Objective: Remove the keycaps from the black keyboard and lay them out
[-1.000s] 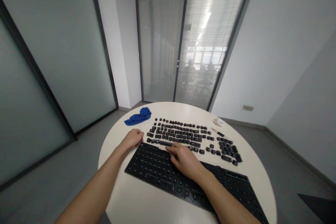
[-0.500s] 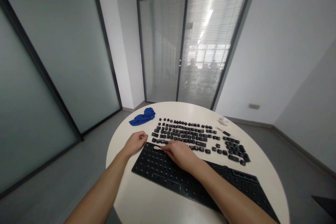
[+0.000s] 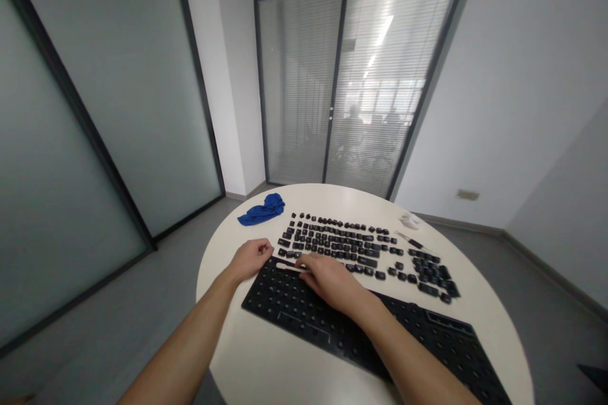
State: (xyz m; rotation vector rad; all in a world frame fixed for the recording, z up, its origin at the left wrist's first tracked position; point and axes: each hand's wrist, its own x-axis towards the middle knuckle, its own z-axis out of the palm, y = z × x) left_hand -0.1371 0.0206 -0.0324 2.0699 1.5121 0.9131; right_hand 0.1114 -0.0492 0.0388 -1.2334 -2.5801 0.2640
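Note:
My right hand (image 3: pixel 330 278) is closed in a pinch on a cotton swab (image 3: pixel 286 266), whose white tip points left over the far left part of the keyboard (image 3: pixel 304 316). This black keyboard has its keycaps off, showing rows of bare switch spots; my right forearm crosses above it. By its far left corner, my left hand (image 3: pixel 251 258) rests on the table with the fingers curled in. Whether those fingers hold anything is hidden. Loose black keycaps (image 3: pixel 332 240) lie in rows just beyond the keyboard.
A blue cloth (image 3: pixel 263 209) lies crumpled at the far left of the round white table (image 3: pixel 247 354). Toward the far right are a thin tool with a black handle (image 3: pixel 415 243), a white crumpled item (image 3: pixel 409 221) and a cluster of number-pad keycaps (image 3: pixel 430 272).
My right hand has shifted slightly relative to the keyboard, and more of the cotton swab's stick shows. The whole view has moved a little; my left hand stays by the corner.

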